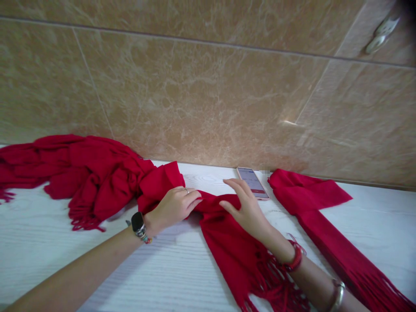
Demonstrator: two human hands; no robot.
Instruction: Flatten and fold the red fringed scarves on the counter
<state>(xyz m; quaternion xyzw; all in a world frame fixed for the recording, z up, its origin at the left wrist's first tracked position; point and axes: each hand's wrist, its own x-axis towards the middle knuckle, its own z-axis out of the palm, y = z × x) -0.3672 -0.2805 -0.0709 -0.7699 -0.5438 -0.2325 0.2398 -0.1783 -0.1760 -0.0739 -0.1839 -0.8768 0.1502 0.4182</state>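
At frame centre, the left hand [173, 207] pinches a fold of the red scarf [227, 234] lying on the white worktop [162, 268]. The right hand [247, 208] rests flat on it, fingers [235, 184] spread, beside a phone [252, 182].

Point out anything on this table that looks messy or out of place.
The red scarves at the left lie in a crumpled heap, unlike the scarf laid out flat at the right. A phone sits by the wall, just beyond the right hand. Nothing looks damaged or spilled.
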